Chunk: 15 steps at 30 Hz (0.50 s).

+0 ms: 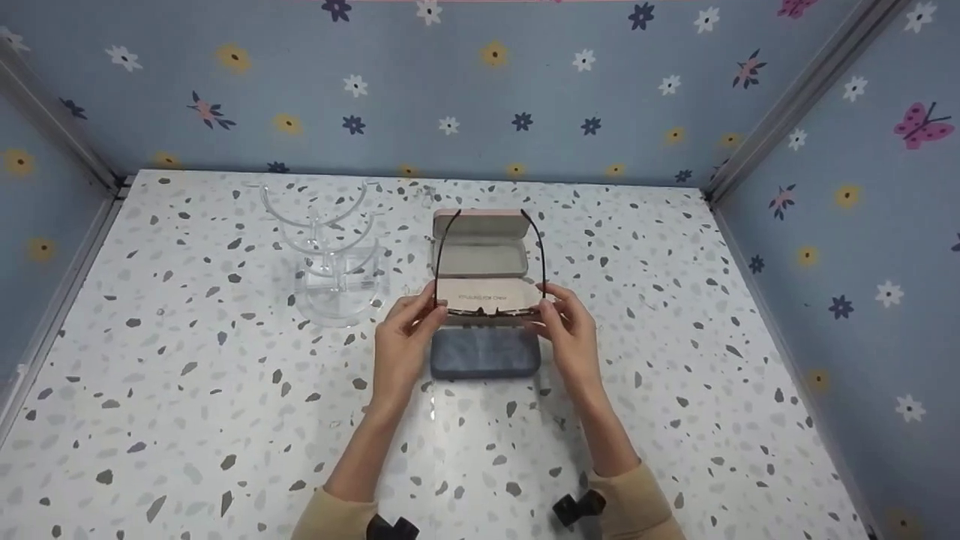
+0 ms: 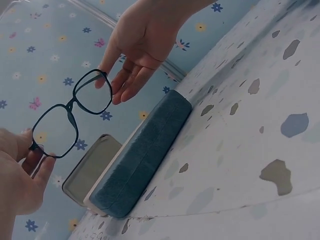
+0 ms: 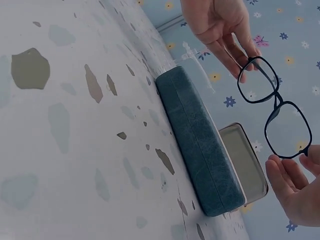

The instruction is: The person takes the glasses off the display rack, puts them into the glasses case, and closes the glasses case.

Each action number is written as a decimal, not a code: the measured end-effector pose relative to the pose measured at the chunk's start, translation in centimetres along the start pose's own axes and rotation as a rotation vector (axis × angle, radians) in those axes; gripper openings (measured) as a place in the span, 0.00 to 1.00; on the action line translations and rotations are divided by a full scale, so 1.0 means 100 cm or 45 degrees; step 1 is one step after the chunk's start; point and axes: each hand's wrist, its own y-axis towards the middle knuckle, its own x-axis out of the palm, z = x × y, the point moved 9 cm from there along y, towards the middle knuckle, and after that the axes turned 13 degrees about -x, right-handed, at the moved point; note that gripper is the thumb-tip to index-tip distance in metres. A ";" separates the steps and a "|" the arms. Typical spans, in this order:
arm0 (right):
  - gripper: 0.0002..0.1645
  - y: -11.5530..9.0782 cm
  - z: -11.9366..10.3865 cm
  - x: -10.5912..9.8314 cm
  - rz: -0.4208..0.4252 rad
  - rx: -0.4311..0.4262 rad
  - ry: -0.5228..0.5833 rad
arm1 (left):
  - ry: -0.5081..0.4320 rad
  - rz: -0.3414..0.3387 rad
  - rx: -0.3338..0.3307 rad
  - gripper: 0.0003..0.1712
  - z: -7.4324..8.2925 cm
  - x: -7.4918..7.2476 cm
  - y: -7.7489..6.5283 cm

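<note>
A pair of dark-framed glasses (image 1: 481,312) is held up by both hands, temples unfolded and pointing away. My left hand (image 1: 409,334) pinches the left end of the frame near the hinge, and my right hand (image 1: 574,330) pinches the opposite end. Below the glasses is an open glasses case (image 1: 481,260) with a grey lining and a pinkish edge. A pale panel with printed lettering (image 1: 484,294) lies at its near side, partly hidden by the frame. Closest to me is a blue glasses-case shell (image 1: 486,352); its textured side also shows in the left wrist view (image 2: 142,155).
To the left of the cases stands a clear display stand (image 1: 330,281) with several curved arms. The speckled tabletop (image 1: 187,337) is bounded behind by a flowered wall panel (image 1: 450,82), with more panels at both sides.
</note>
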 end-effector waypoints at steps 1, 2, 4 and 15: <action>0.18 0.000 0.000 0.000 0.000 -0.002 -0.002 | -0.013 -0.009 -0.006 0.27 0.000 0.000 0.000; 0.19 0.001 -0.001 0.000 -0.003 -0.005 0.001 | -0.026 -0.014 -0.012 0.28 0.000 0.000 0.000; 0.19 0.002 0.000 0.001 -0.013 -0.005 0.003 | -0.052 -0.018 -0.017 0.29 -0.001 0.000 0.000; 0.20 0.004 -0.001 0.003 -0.051 -0.020 0.049 | -0.082 0.013 -0.026 0.29 -0.006 -0.005 0.000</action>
